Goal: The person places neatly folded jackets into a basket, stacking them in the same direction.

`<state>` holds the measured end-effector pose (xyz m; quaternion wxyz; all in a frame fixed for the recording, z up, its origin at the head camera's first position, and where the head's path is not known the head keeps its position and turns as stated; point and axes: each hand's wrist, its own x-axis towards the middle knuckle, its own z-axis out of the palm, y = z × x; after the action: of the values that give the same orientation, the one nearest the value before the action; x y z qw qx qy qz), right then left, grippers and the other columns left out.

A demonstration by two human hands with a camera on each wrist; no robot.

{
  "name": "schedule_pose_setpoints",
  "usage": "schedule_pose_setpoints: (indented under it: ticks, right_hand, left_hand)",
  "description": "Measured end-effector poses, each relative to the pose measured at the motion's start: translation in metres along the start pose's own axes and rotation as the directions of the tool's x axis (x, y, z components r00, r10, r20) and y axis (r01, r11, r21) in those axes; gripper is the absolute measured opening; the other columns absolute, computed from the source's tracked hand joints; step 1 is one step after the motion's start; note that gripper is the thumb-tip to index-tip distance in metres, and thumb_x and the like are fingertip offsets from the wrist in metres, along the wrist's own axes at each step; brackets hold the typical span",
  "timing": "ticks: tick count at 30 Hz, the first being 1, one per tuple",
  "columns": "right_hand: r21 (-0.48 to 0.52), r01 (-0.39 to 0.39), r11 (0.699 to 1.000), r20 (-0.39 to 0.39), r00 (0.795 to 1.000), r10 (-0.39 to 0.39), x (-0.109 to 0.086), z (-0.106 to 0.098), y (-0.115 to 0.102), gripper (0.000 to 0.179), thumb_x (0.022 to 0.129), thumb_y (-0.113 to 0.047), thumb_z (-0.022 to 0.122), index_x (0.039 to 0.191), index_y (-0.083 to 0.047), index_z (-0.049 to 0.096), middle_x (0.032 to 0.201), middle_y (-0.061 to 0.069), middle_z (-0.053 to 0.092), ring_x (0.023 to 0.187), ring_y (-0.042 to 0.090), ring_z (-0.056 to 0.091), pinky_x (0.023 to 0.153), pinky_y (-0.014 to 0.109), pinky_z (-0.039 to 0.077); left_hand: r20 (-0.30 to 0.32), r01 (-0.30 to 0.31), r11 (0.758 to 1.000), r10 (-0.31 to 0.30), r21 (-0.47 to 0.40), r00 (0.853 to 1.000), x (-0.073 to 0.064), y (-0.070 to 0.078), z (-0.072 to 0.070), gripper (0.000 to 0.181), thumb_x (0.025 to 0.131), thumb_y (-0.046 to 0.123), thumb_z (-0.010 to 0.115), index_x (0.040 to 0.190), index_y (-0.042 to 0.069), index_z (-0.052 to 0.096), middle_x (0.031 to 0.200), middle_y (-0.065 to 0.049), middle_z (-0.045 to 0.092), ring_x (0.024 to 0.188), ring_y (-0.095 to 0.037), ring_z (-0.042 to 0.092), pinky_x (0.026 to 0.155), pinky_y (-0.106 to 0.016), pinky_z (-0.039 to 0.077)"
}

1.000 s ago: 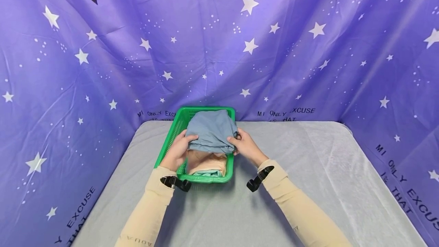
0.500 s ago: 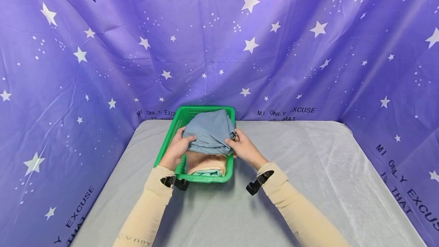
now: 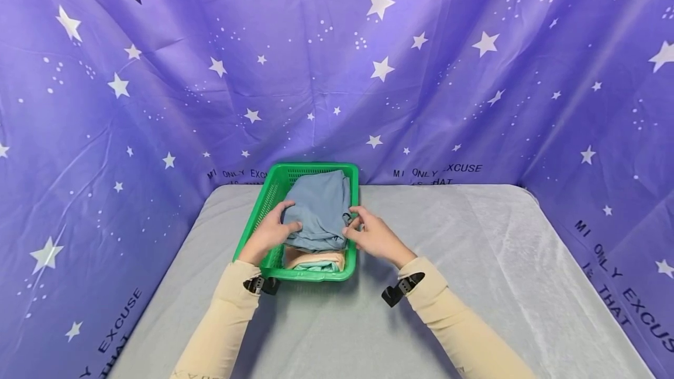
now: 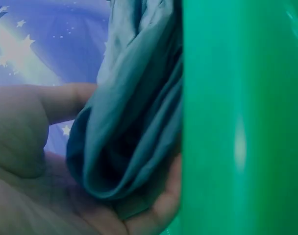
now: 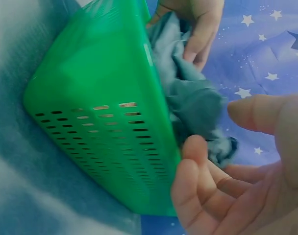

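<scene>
A folded blue-grey garment (image 3: 318, 206) lies in the green basket (image 3: 351, 271), on top of peach cloth (image 3: 302, 259) and mint-green cloth (image 3: 321, 266). My left hand (image 3: 270, 231) holds its left side; in the left wrist view the cloth's rounded fold (image 4: 124, 142) sits between thumb and fingers. At the basket's right rim is my right hand (image 3: 376, 237), beside a bunched corner of the garment. The right wrist view shows that hand's thumb (image 5: 252, 112) and fingers parted, with the thumb clear of the cloth. The garment's underside is hidden.
The basket stands at the back of a table with a grey cover (image 3: 447, 285), left of the middle. A purple star-printed curtain (image 3: 316, 63) hangs close behind and along both sides.
The blue-grey garment has come lower and nearer, covering more of the peach cloth. My right fingers have loosened from its edge. The left hand has stayed at its left side.
</scene>
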<state>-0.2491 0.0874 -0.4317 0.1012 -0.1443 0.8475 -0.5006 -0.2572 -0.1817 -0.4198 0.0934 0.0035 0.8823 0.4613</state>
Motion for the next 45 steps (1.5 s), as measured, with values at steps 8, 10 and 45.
schedule_pose_setpoints:
  ticks: [8, 10, 45]
  right_hand:
    - [-0.102, 0.041, 0.994, 0.009, 0.999, -0.040, -0.001, -0.003, -0.007, 0.036, 0.100, -0.025, 0.064, 0.132, -0.009, 0.062, 0.098, 0.004, 0.064, 0.073, 0.017, 0.059, 0.063, 0.030, 0.050]
    - [-0.161, 0.063, 0.985, -0.030, 0.997, -0.069, 0.000, -0.002, -0.009, 0.033, 0.099, -0.024, 0.065, 0.128, -0.009, 0.064, 0.099, 0.004, 0.064, 0.076, 0.017, 0.057, 0.065, 0.031, 0.050]
    - [-0.743, 0.223, 0.631, 0.092, 0.968, -0.234, 0.022, 0.030, -0.005, 0.026, 0.095, -0.029, 0.074, 0.118, -0.018, 0.076, 0.119, 0.000, 0.076, 0.120, 0.025, 0.060, 0.122, 0.062, 0.020]
  left_hand:
    - [0.012, -0.035, 0.954, 0.033, 0.297, 0.999, -0.005, 0.002, -0.006, 0.062, 0.100, 0.031, 0.064, 0.155, 0.012, 0.043, 0.158, -0.023, 0.043, 0.146, -0.046, 0.039, 0.114, -0.064, 0.038]
    - [0.011, -0.030, 0.933, 0.028, 0.359, 1.000, -0.006, 0.004, -0.007, 0.062, 0.100, 0.033, 0.064, 0.155, 0.013, 0.043, 0.156, -0.023, 0.046, 0.144, -0.046, 0.042, 0.112, -0.064, 0.040]
    - [0.342, -0.134, 0.837, -0.067, 0.531, 0.937, 0.003, 0.015, -0.008, 0.057, 0.100, 0.031, 0.067, 0.153, 0.019, 0.049, 0.160, -0.016, 0.044, 0.150, -0.041, 0.035, 0.115, -0.060, 0.039]
